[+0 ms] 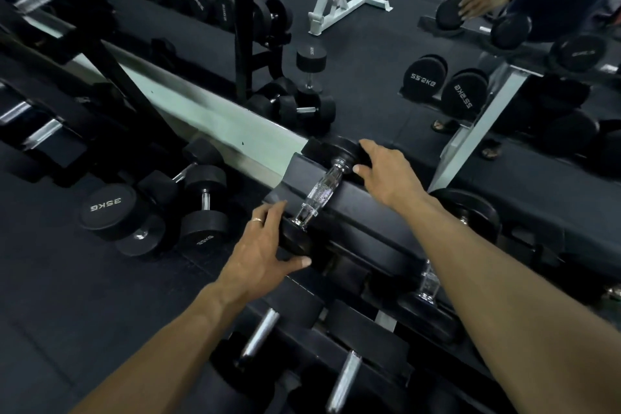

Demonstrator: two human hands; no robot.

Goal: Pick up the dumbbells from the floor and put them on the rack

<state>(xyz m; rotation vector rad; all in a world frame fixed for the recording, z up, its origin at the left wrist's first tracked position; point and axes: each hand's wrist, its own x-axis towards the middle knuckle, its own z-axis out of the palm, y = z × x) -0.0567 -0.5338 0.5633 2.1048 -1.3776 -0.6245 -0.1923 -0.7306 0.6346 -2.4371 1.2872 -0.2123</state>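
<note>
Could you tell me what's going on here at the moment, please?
A person is setting a dumbbell on the top shelf of the rack, by the mirror. The left hand is on its near head and the right hand on its far head; neither grips the chrome handle. The dumbbell looks already rested on the shelf. More dumbbells lie on the floor to the left, so there is work left.

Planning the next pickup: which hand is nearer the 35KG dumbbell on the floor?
Left. The left hand rests on the racked dumbbell, right of the 35KG dumbbell; the right hand is farther right.
</note>
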